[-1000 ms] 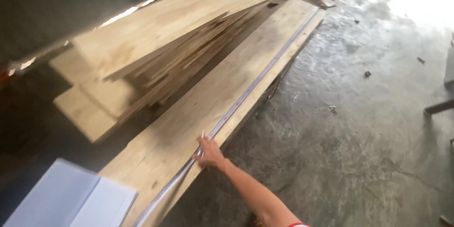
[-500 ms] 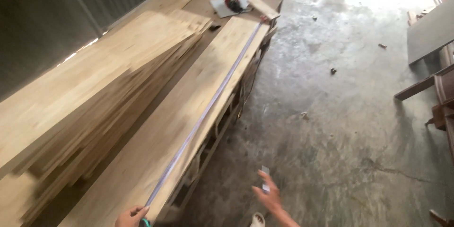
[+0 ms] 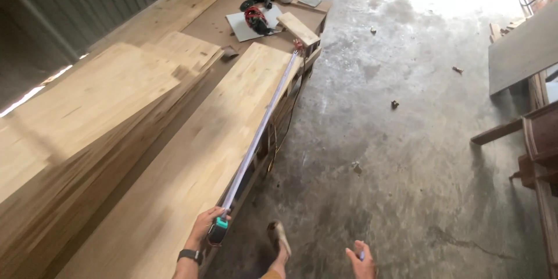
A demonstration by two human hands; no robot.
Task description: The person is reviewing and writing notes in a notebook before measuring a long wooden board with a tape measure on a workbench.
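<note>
The left hand (image 3: 204, 229) grips a tape measure (image 3: 218, 232) whose tape (image 3: 261, 128) runs lengthwise along the long board's (image 3: 192, 163) edge toward the far tools (image 3: 256, 17), while the right hand (image 3: 361, 258) hangs loosely open over the concrete floor (image 3: 407, 139).

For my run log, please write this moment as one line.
left hand: holds tape measure case | tape blade: stretched along long plank edge | right hand: beside the body, small object in fingers, unclear
</note>
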